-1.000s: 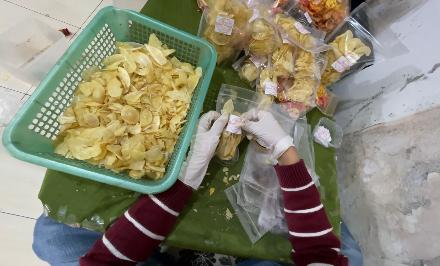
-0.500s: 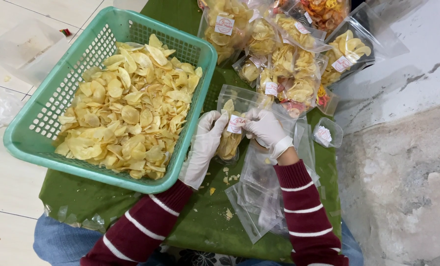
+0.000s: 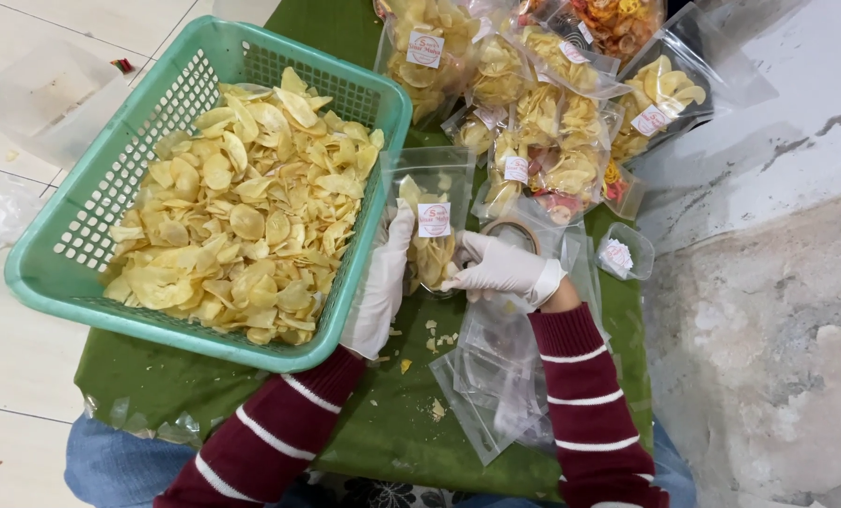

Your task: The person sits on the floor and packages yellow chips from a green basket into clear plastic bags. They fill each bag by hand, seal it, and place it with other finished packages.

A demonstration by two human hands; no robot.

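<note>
Both my hands wear white gloves and dark red striped sleeves. My left hand (image 3: 381, 282) grips the left side of a clear plastic bag (image 3: 433, 221) part filled with yellow chips, a round label on its front. My right hand (image 3: 498, 267) holds the bag's lower right side. The bag stands on a green cloth (image 3: 383, 423) right beside a teal plastic basket (image 3: 63, 273) heaped with loose yellow chips (image 3: 242, 207).
A pile of filled, labelled chip bags (image 3: 543, 103) lies behind the held bag. Several empty clear bags (image 3: 496, 376) lie under my right forearm. Chip crumbs dot the cloth. Pale floor tiles are at left, rough grey concrete (image 3: 769, 320) at right.
</note>
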